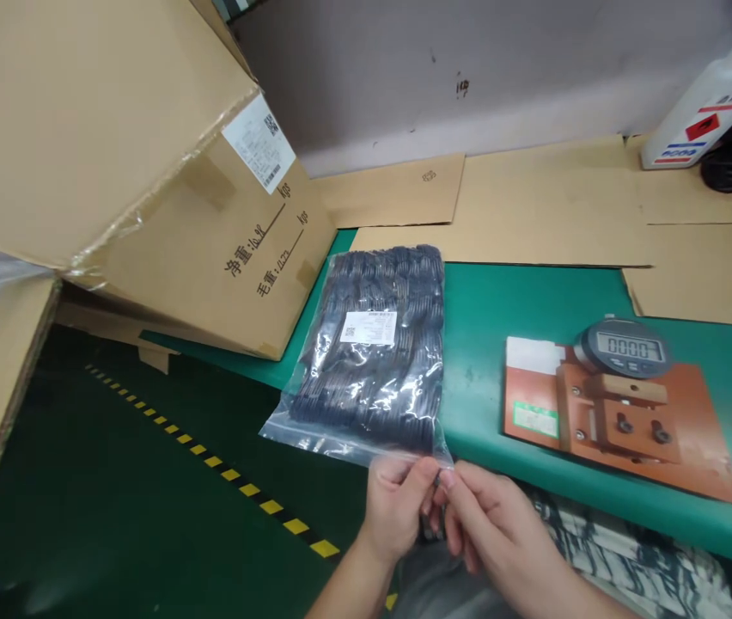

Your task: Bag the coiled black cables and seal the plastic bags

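A clear zip bag (372, 370) packed with rows of dark thin parts lies on the green table, a white label (369, 328) on its front. Its open-end strip hangs toward me over the table's front edge. My left hand (398, 507) is closed at the bag's lower right corner, thumb and fingers pinched together. Close beside it, my right hand (485, 516) is also pinched, its thumb nearly touching the left one. Something small and dark shows between and below the fingertips, too hidden to name.
A large cardboard box (211, 232) stands at the left. On the right, a digital gauge (624, 346) is mounted on an orange-brown fixture (701, 421). Flat cardboard sheets (533, 206) line the back near the wall. A white bottle (701, 112) stands at the back right.
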The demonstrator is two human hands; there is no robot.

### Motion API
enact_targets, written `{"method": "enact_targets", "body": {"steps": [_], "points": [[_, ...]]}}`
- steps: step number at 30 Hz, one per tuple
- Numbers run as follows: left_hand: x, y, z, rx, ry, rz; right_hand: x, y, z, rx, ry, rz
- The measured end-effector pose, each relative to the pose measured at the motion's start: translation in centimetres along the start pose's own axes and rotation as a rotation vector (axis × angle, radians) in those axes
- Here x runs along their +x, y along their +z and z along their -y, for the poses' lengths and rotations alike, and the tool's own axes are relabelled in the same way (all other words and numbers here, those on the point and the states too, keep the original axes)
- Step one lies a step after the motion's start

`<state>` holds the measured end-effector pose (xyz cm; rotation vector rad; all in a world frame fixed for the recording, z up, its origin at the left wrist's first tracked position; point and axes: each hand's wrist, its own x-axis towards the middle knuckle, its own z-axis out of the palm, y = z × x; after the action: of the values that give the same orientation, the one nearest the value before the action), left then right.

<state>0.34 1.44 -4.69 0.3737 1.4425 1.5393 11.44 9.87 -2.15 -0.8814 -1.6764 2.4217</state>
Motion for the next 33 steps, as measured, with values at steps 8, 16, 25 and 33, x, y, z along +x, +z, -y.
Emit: {"method": "enact_targets", "body": {"steps": [8,16,25,33], "points": [[0.6,0.5,0.3,0.008,-0.084,-0.006,-0.5,-1.2,-0.6,0.028,0.018,-0.028],[0.5,1.9,-0.1,-0.009,-0.131,-0.005,-1.9,-2.2,-1.7,0.042,0.043,-0.056],[0.1,0.3,-0.3,-0.015,-0.141,-0.012,-1.9,-2.1,-1.3,0.041,0.064,-0.067],[0.0,-5.6,-4.0,-0.067,0.077,-0.4,-0.2,-1.0,-0.1,0.1,0.104,0.037]]}}
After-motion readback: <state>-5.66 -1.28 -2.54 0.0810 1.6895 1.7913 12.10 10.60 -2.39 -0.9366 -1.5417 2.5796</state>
